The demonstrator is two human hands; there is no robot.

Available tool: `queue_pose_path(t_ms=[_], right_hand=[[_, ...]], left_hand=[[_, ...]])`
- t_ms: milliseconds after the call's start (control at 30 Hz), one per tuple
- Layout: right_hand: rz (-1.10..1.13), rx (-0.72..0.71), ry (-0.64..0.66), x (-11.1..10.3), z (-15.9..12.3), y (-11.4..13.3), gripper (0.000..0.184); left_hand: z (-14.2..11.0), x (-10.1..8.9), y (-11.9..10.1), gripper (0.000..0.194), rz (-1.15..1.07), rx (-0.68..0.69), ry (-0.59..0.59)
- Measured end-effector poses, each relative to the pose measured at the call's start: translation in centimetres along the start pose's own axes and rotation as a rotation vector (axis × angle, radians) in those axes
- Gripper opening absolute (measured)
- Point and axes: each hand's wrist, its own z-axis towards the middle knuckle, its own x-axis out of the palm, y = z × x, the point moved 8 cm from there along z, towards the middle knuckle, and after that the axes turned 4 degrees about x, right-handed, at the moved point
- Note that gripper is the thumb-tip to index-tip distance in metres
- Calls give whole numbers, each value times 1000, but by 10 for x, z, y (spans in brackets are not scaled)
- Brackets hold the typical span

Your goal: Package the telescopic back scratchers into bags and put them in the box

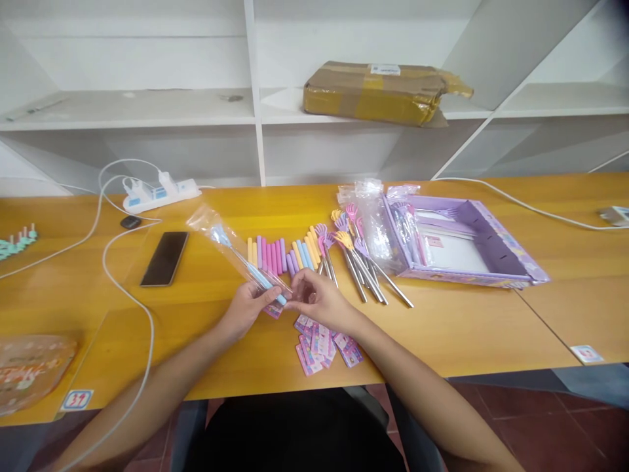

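The left hand (246, 307) pinched a blue scratcher (261, 276) inside a clear bag (204, 221); the right hand (322, 303) pinched the bag's near end. Left of the hands, a label (77, 400) read "39". Pink cards (319, 344) lay on the near side, coloured tubes (274, 255) beyond, a purple tray (472, 279) right.

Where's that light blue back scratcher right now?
In the head view, just left of centre, the light blue back scratcher sits in a clear plastic bag held in the left hand, right of the phone.
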Motion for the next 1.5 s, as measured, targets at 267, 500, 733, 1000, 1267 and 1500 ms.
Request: queue_pose_path(t_ms=[267, 500, 733, 1000, 1267, 1500], right_hand=[[-293, -325, 91, 4, -9, 19, 58], [-360, -538, 0, 4, -18, 38, 10], [-272, -388, -81, 4, -10, 28, 5], [-248, -350, -172, -2, -7, 23, 16], [-227, -358, -174, -3, -7, 22, 19], [269, 74, 46, 7, -1, -15, 31]], left_hand=[[4, -15, -15, 39, -112, 17, -148], [1, -2, -6, 44, -26, -16, -15], [-1, 2, 1, 39, 104, 43, 75], [-1, 17, -10, 38, 45, 129, 153], [-2, 15, -4, 33, 146, 62, 177], [-2, 16, 0, 41, 105, 19, 230]])
